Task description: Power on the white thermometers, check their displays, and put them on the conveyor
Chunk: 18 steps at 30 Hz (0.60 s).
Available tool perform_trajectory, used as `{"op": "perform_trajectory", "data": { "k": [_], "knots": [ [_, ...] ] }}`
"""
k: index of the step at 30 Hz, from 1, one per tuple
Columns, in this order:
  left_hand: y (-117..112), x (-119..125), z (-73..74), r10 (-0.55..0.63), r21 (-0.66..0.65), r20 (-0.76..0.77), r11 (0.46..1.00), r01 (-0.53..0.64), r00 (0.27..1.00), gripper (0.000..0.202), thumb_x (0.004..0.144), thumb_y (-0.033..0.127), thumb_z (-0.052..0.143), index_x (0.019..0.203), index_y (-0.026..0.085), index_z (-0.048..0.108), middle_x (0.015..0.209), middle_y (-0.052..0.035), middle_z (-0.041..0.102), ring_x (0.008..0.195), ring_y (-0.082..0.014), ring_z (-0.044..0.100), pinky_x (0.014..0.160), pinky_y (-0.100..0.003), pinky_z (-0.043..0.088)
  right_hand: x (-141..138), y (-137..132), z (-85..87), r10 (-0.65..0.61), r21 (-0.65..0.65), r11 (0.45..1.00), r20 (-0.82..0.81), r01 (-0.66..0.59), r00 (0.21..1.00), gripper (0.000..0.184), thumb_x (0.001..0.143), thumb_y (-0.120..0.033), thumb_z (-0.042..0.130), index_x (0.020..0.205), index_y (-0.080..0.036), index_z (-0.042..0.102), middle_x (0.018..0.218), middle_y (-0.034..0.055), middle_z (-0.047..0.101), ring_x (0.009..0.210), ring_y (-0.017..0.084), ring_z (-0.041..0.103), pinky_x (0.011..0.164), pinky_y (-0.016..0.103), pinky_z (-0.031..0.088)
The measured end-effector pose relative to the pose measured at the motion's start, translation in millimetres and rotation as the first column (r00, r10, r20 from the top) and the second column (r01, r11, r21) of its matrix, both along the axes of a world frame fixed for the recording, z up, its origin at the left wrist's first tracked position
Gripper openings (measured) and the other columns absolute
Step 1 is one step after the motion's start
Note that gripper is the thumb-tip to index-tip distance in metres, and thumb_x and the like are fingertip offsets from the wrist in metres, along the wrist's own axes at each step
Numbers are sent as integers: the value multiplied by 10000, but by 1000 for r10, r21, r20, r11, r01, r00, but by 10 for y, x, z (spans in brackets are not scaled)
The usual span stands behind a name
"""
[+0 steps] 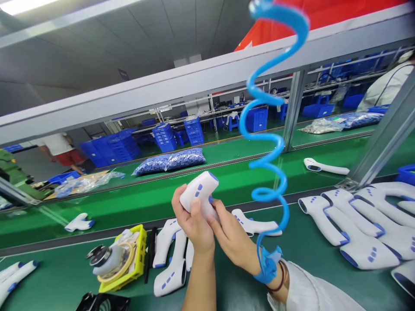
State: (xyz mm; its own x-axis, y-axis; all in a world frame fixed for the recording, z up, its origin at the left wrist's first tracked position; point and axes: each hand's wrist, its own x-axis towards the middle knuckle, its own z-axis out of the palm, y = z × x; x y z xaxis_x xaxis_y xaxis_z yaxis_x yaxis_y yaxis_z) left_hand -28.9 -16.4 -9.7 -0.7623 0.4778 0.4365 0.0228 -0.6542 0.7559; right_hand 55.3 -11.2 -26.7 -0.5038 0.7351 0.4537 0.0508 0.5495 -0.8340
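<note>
Both my hands hold a white plastic handheld thermometer housing (198, 192) with blue buttons, tilted up in front of me. My left hand (193, 224) wraps its upper body, and my right hand (232, 238) grips the lower side. A blue antistatic wrist strap (268, 264) circles my right wrist, and its coiled blue cord (264, 108) rises out of view. Several similar white housings (356, 229) lie in a heap to the right. Others (169, 263) lie just below my hands.
A yellow tray (121, 259) holding a round metal-faced part and tape stands left of my hands on the green workbench (65, 268). Bags of blue parts (170, 162) lie on a farther green belt. Blue crates (112, 149) and a person (385, 86) stand beyond.
</note>
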Motion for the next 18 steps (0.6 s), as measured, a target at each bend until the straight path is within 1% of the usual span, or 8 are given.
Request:
{"op": "perform_trajectory", "data": {
  "k": [3,6,8,10,11,13,16,18],
  "knots": [
    [-17,50,10,0,-61,1,998,0,1000,388,907,374,555,1279,284,491,1264,-58,515,947,-177,592,777,-274,516,-18,57,-26,8,-59,998,-71,-12,997,241,976,-370,421,1137,-218,517,1013,84,657,895,227,626,764,348,480],
    [-78,117,85,-55,-178,-111,983,34,992,562,931,463,512,1452,334,344,1389,-71,462,1102,-204,571,861,-280,501,-32,155,-27,-7,-311,946,-299,-91,954,250,951,-447,453,942,-224,567,778,18,639,694,168,604,608,277,472],
    [-110,134,129,-159,-266,-139,957,118,977,624,938,519,464,1501,343,260,1318,-82,518,1080,-204,594,841,-282,513,-19,233,-3,21,-510,818,-436,-267,900,332,943,-497,417,873,-214,574,598,-17,577,505,133,534,457,238,400],
    [-109,117,139,-242,-317,-127,929,192,962,610,949,531,428,1500,333,260,1228,-80,565,1038,-196,621,833,-289,520,17,322,27,77,-625,651,-510,-431,857,394,932,-519,384,881,-187,590,506,-31,533,398,112,469,373,214,313],
    [-96,98,130,-257,-329,-134,922,202,957,588,951,519,436,1485,317,296,1226,-79,568,1061,-193,616,862,-293,511,41,373,34,88,-659,594,-518,-462,851,409,922,-522,388,877,-171,591,502,-26,536,387,107,467,361,207,296],
    [-59,56,94,-246,-346,-183,922,172,952,540,933,487,498,1415,260,412,1267,-92,553,1156,-202,572,953,-308,470,91,491,14,56,-706,564,-483,-427,874,380,900,-504,432,860,-154,573,566,-4,579,432,108,514,375,202,319],
    [-19,22,46,-246,-396,-257,909,130,935,483,893,480,559,1287,202,544,1274,-110,566,1223,-230,526,1032,-347,413,170,717,-146,-67,-758,605,-353,-244,933,225,920,-374,467,896,-161,532,739,12,640,552,98,585,453,189,393],
    [-16,20,34,-309,-454,-252,875,170,917,455,877,499,568,1222,202,592,1226,-103,610,1189,-242,554,1034,-372,410,234,897,-326,-148,-785,614,-217,-82,965,151,947,-273,463,922,-144,537,793,21,649,543,73,563,466,178,399]
  ]
}}
